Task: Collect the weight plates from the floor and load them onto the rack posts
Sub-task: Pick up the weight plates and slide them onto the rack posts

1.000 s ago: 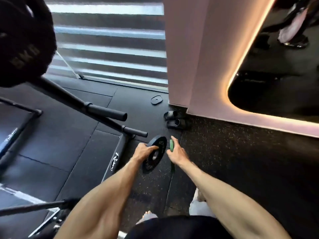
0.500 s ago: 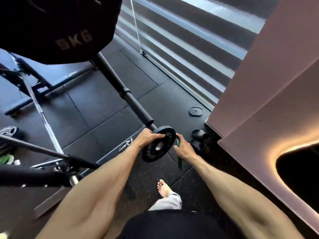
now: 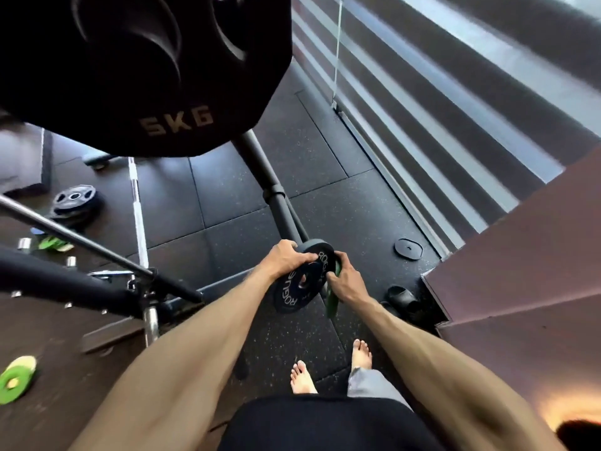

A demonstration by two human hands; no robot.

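My left hand (image 3: 283,259) grips the upper rim of a small black ROGUE plate (image 3: 302,283), held upright at the tip of a black rack post (image 3: 276,200). My right hand (image 3: 346,281) holds a thin green plate (image 3: 332,302) just right of the black one. A large black 5KG plate (image 3: 140,70) hangs on the rack at the top left. On the floor to the left lie a stack of grey plates (image 3: 75,201), a green plate (image 3: 14,380) and small green pieces (image 3: 53,243).
A barbell (image 3: 138,219) lies on the black rubber floor. Rack tubes (image 3: 81,242) cross the left side. Black sandals (image 3: 403,299) and a round floor cover (image 3: 408,248) sit by the pink wall corner (image 3: 520,255). My bare feet (image 3: 331,366) stand below.
I have stood up and turned left, and both plates have risen from near the floor to the tip of the rack post. Both hands keep their grips.
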